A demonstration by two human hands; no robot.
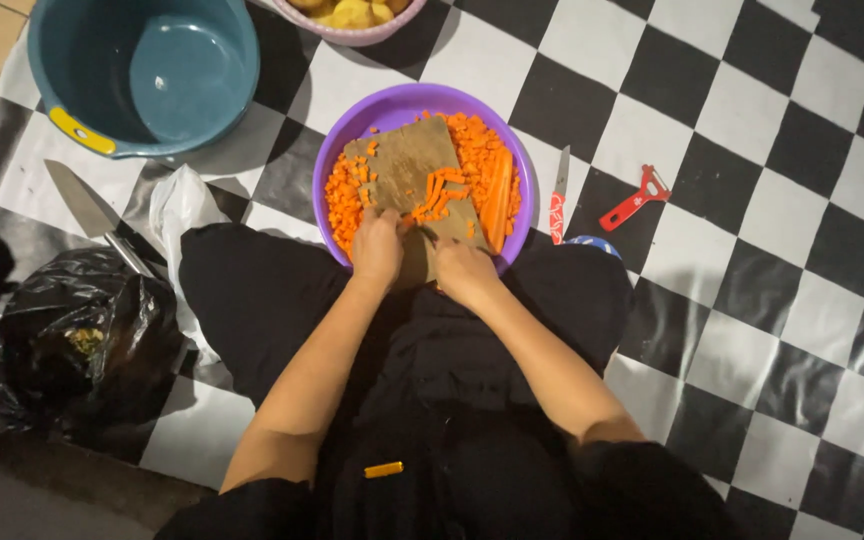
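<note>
Black trousers fill the lower middle of the frame. Above them, the left hand (377,250) presses carrot strips (432,195) onto a wooden cutting board (407,165), fingers curled together. The right hand (465,270) is closed, its grip seemingly clamped on a small knife, largely hidden. Diced carrot (482,160) fills the purple bowl (392,105). Farther off: red peeler (635,199) right, teal bucket (142,70) upper left.
</note>
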